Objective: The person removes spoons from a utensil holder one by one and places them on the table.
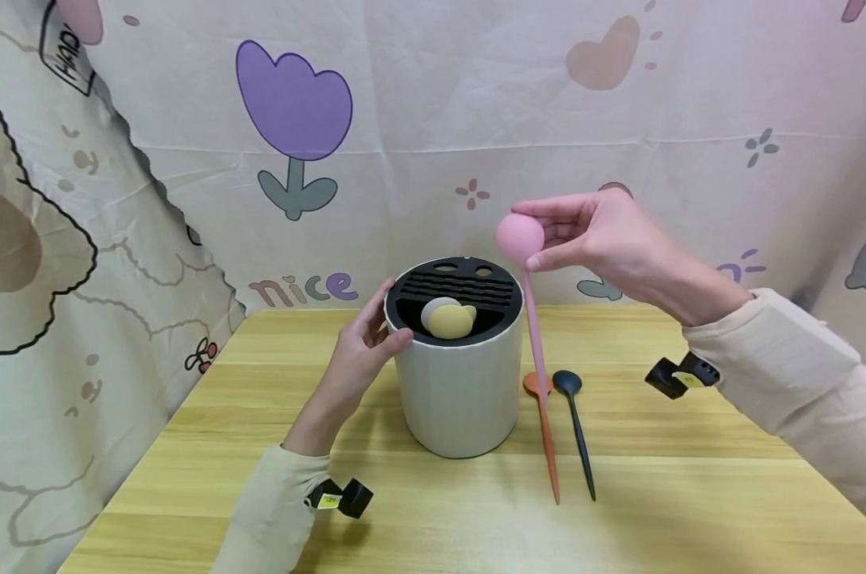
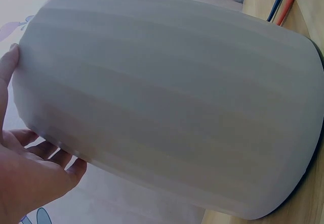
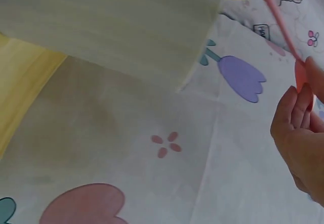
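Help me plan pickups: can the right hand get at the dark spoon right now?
Probably not yet: the right hand pinches the pink spoon, although nothing covers the dark spoon on the table.

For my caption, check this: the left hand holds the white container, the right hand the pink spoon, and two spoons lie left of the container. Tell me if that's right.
Wrong side: the head view shows the orange spoon and dark spoon lying right of the white container. The left hand holds the container and the right hand the pink spoon.
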Available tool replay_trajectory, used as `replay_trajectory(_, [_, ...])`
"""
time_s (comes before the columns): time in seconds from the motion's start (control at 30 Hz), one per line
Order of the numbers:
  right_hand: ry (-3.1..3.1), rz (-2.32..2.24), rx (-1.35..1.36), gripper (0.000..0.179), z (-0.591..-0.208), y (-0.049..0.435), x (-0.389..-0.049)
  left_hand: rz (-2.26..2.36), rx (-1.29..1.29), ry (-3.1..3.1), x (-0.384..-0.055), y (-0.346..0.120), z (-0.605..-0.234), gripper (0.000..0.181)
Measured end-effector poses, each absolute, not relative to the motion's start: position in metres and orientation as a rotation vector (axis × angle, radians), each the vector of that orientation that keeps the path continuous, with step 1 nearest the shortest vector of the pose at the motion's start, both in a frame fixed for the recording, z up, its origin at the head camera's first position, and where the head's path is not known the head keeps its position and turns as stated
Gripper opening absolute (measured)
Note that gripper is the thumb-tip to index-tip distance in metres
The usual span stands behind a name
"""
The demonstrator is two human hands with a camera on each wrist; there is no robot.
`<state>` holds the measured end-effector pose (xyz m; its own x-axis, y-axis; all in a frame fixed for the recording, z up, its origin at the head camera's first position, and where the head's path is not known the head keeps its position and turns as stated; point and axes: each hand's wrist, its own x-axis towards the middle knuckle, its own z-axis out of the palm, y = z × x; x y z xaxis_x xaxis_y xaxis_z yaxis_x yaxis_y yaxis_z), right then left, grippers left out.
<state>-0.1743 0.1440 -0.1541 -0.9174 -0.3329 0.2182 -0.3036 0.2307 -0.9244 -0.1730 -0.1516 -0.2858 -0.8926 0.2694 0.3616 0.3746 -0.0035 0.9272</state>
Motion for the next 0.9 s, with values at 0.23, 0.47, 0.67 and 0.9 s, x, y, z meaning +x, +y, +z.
replay_trajectory(0.23, [2.456,-1.791,-0.676,0.056,-0.171,0.150,-0.179,-2.045,-0.699,-2.158,-0.173,-0.150,-0.285,0.089])
replay_trajectory(0.47, [2.375,-1.757,-0.747,0.057,-0.194,0.160,-0.185,-2.048,-0.698,-2.154,-0.172,-0.151,-0.285,0.093])
replay_trajectory(0.67, [2.350,-1.757,-0.728,0.057,-0.213,0.170,-0.187,-2.055,-0.702,-2.147,-0.172,-0.151,-0.285,0.095])
replay_trajectory(0.9, [2.264,-1.804,-0.742,0.053,-0.242,0.185,-0.188,-2.041,-0.694,-2.162,-0.172,-0.150,-0.285,0.096])
